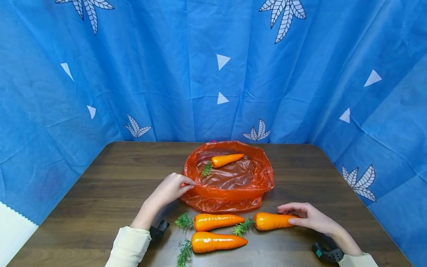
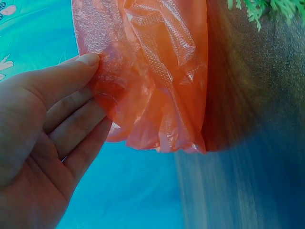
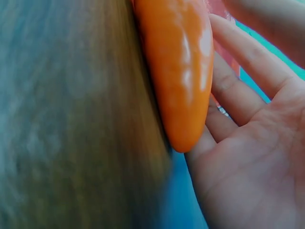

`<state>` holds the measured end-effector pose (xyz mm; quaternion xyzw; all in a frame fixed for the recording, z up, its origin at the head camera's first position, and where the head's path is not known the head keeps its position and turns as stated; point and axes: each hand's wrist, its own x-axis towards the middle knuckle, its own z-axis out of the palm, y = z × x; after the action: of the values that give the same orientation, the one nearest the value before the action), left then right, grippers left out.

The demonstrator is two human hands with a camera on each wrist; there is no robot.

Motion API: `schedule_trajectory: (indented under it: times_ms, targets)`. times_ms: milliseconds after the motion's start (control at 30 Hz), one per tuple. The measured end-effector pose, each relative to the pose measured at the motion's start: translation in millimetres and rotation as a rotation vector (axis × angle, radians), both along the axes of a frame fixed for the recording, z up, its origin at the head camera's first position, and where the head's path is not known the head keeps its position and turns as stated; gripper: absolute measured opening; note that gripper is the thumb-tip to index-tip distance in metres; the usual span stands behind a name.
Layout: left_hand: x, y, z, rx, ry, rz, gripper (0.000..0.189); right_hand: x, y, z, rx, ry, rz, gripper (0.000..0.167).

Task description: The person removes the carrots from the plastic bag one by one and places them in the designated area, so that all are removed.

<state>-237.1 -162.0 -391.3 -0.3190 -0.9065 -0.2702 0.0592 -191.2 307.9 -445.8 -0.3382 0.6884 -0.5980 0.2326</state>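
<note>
A red plastic bag (image 1: 230, 194) stands with its mouth spread wide, and one carrot (image 1: 227, 160) lies inside. At the bag's left front rim, my left hand (image 1: 171, 188) pinches the thin film between thumb and fingers; the left wrist view shows the thumb (image 2: 89, 59) on the plastic. Nearer me lies another carrot (image 1: 271, 221), leafy end to the left. Around its pointed end is my right hand (image 1: 310, 216), loosely bent, fingers along the far side. In the right wrist view the fingers (image 3: 238, 93) are beside the carrot (image 3: 178, 71), and the thumb stands off it.
Two more carrots lie in front of the bag, an upper carrot (image 1: 217, 221) and a lower carrot (image 1: 217, 242), with green tops to the left. All are on a dark wooden table (image 1: 133, 163). A blue patterned curtain (image 1: 160, 74) hangs behind and at both sides.
</note>
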Motion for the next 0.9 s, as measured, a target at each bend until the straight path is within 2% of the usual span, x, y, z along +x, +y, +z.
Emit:
schedule_trajectory:
  times_ms: [100, 233, 433, 667, 900]
  targets:
    - [-0.3, -0.1, 0.0, 0.000, 0.000, 0.000, 0.011, 0.7, 1.3, 1.2, -0.027, -0.026, -0.008, 0.035]
    - [-0.5, -0.2, 0.1, 0.006, 0.010, 0.000, 0.011, 0.3, 2.5, 5.2, -0.013, -0.054, -0.040, 0.036]
    - [1.0, -0.8, 0.0, 0.007, -0.008, 0.009, 0.013, 2.1, 2.6, 19.0, -0.032, -0.054, -0.048, 0.037]
    - [2.3, -1.1, 0.1, 0.003, -0.005, 0.009, 0.013, 1.7, -5.2, 41.8, -0.102, 0.040, -0.013, 0.039]
    - [1.6, -0.8, -1.0, 0.017, 0.007, -0.008, 0.012, -13.8, -20.3, 72.5, -0.125, 0.148, -0.034, 0.037]
